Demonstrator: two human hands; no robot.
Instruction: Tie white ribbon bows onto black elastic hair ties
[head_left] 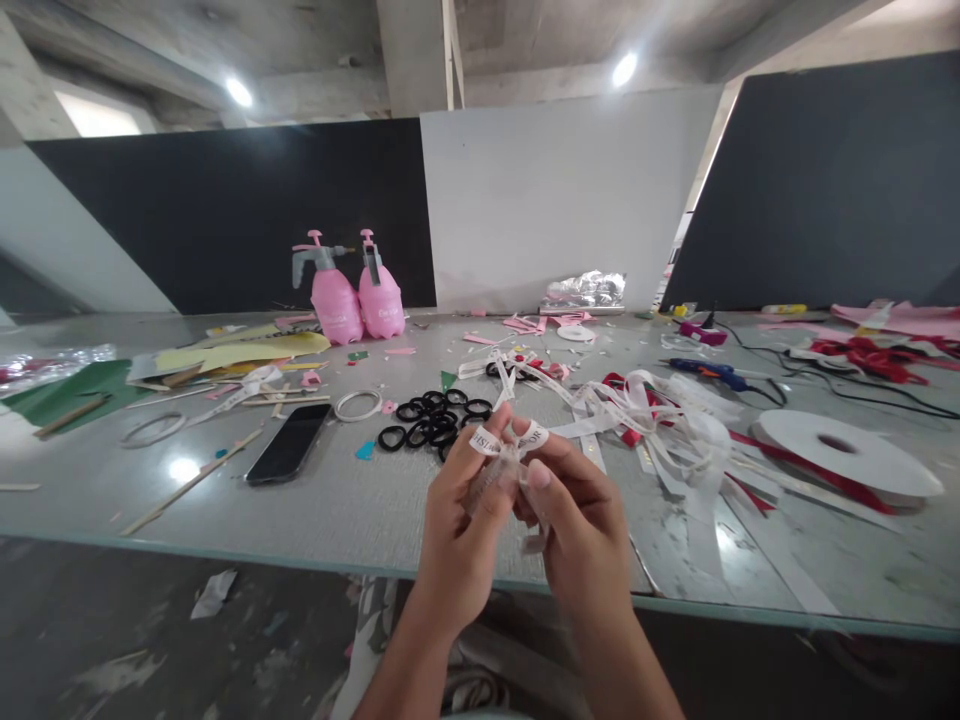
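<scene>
Grey glossy worktable (337,500) w/ craft litter all over, concrete ceiling and black/white partition panels behind.

Nearest: both hands raised just above the table's front edge. Left hand (457,530) and right hand (577,530) are pinched together on a piece of white printed ribbon (504,445). The ribbon loops over the left fingertips (480,440) and across toward the right thumb; both sets of fingers are closed on it, and a short tail hangs below between the palms.

Handling, as a judgement: ribbon looks very light, thin, limp and prob. satin-slick, so it would slip unless pinched flat. Best hold is at the fold/crossing, thumb vs forefinger, not by the loose tail. It creases easily but isn't fragile.

Just beyond the hands: a cluster of black hair-tie rings (431,420), small, round and elastic-looking. Left of them lie a dark phone (289,443), flat and face up, and a thin white ring (358,404). To the right is a tangle of loose white and red ribbon (660,420), then a big flat ribbon spool (847,455).

Farther back: a blue glue gun (705,372) w/ black cord, thin wooden sticks, and green/yellow paper sheets (232,352) at left. Farthest: two pink spray bottles (356,295) in smooth plastic by the panel, plus a crinkled clear bag (589,290).
</scene>
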